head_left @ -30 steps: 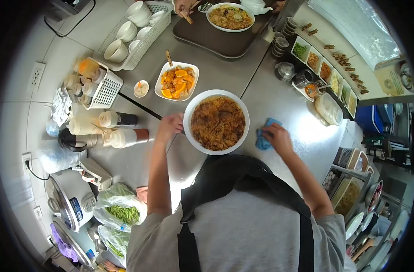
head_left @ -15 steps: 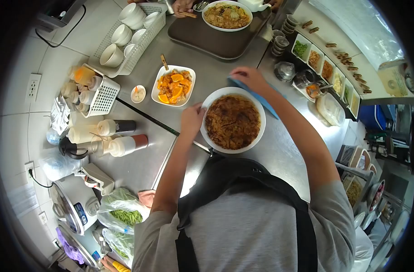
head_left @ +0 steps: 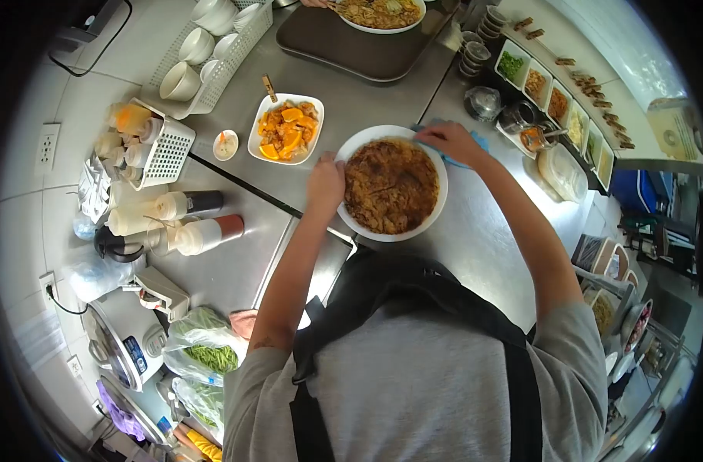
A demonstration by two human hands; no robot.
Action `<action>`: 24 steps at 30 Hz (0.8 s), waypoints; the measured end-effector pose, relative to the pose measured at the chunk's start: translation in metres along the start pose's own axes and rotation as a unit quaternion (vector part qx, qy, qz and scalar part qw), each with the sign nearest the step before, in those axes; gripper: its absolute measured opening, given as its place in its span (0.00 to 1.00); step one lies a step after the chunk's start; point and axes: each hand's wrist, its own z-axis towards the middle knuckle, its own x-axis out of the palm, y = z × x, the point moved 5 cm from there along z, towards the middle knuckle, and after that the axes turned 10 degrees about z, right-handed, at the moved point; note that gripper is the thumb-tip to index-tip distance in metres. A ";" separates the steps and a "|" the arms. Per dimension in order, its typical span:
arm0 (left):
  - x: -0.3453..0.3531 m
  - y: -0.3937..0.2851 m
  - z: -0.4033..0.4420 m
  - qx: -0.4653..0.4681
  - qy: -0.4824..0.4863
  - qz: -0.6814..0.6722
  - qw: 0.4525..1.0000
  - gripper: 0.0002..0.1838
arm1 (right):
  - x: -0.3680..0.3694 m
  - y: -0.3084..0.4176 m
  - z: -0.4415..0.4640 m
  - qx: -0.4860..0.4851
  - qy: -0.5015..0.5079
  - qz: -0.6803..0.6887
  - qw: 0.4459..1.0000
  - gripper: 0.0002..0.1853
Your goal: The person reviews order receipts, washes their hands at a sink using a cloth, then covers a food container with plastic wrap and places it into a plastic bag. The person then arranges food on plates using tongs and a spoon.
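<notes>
A round white bowl (head_left: pixel 441 185) filled with brown, saucy food (head_left: pixel 391 185) sits on the steel counter right in front of me. At its left rim, my left hand (head_left: pixel 326 185) is closed, thumb and fingers on the edge. My right hand (head_left: pixel 449 142) is at the upper right rim, its fingers bunched on a blue cloth (head_left: pixel 478 142) that touches the bowl; part of the cloth hangs out beneath the hand. Beyond the bowl to the left stands a square white dish (head_left: pixel 254 145) of fried pieces with orange slices, next to a small sauce cup (head_left: pixel 226 145).
A brown tray (head_left: pixel 320 58) lies at the back, with another bowl of food (head_left: pixel 382 14) and a co-worker's hand (head_left: pixel 315 3). Squeeze bottles (head_left: pixel 209 235) and baskets (head_left: pixel 183 138) line the left. Garnish containers (head_left: pixel 558 104) and lidded cups (head_left: pixel 474 54) stand right.
My right hand has moved right and slightly down with the blue cloth, which is now more crumpled at the bowl's rim. My left hand stays on the rim. The whole view has shifted slightly.
</notes>
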 end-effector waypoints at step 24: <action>0.037 0.041 -0.044 -0.239 0.010 -0.407 0.882 0.16 | 0.024 0.025 -0.177 0.111 -0.272 0.027 0.955 0.09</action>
